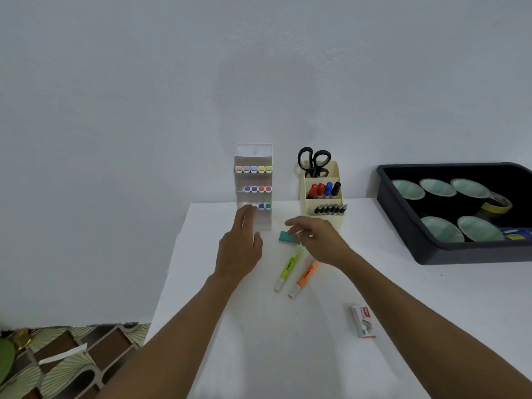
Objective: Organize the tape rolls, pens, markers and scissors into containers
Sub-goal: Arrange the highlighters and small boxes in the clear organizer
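A green highlighter (288, 269) and an orange highlighter (305, 276) lie side by side on the white table (288, 355). My right hand (319, 241) hovers over their far ends and a teal block (286, 236), fingers loosely bent, holding nothing I can see. My left hand (240, 246) reaches forward with straight fingers touching the lower left of the white tiered marker rack (253, 156), which holds several pastel markers. A cream organizer (334, 168) holds black scissors (313, 162), markers and pens. Tape rolls (437, 187) fill the black bin (426, 249).
A small pastel box (363, 321) lies near the table's front right. The rack and organizer stand against the white wall. The table's left edge drops to a patterned floor (57, 361). A yellow tape roll (496, 204) leans in the bin.
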The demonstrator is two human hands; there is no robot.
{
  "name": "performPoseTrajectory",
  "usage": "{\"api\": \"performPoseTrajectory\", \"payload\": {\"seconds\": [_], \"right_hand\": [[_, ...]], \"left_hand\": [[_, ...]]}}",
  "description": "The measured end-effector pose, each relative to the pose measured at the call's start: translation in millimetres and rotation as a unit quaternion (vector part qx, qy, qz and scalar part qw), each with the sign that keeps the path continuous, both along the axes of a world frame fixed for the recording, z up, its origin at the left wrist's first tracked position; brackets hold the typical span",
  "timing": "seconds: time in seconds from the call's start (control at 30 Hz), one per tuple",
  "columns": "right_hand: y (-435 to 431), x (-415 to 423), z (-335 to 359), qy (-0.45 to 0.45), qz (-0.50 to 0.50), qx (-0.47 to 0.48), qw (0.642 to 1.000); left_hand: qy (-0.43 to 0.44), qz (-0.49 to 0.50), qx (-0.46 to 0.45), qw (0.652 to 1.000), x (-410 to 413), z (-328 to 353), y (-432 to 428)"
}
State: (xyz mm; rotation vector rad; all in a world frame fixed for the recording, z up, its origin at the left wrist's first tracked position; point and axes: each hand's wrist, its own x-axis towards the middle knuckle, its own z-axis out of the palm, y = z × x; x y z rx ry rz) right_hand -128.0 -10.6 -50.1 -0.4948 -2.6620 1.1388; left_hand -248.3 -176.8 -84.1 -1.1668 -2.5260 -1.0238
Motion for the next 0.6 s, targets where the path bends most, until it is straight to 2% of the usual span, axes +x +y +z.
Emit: {"api": "performPoseTrajectory", "payload": {"seconds": [0.1,0.23,0.4,0.5,0.6], "right_hand": [[8,30,-4,-0.026,-0.004,0.066,0.997],[20,59,-15,-0.142,0.031,0.14,0.979],[19,73,-21,-0.128,0.028,0.142,0.981],[24,77,-19,-0.114,-0.009,0.068,0.991],[26,79,-12,-0.075,-0.063,-0.156,0.983]], "left_hand": [[-0.008,-0.006,-0.036,0.999,16,-9,-1],[-0.034,-0.055,-0.127,0.99,39,-9,13],[-0.053,-0.062,-0.219,0.972,55,-8,31],[-0.062,-0.049,-0.21,0.975,59,-4,33],[-0.153,-0.034,-0.142,0.977,55,1,29]]}}
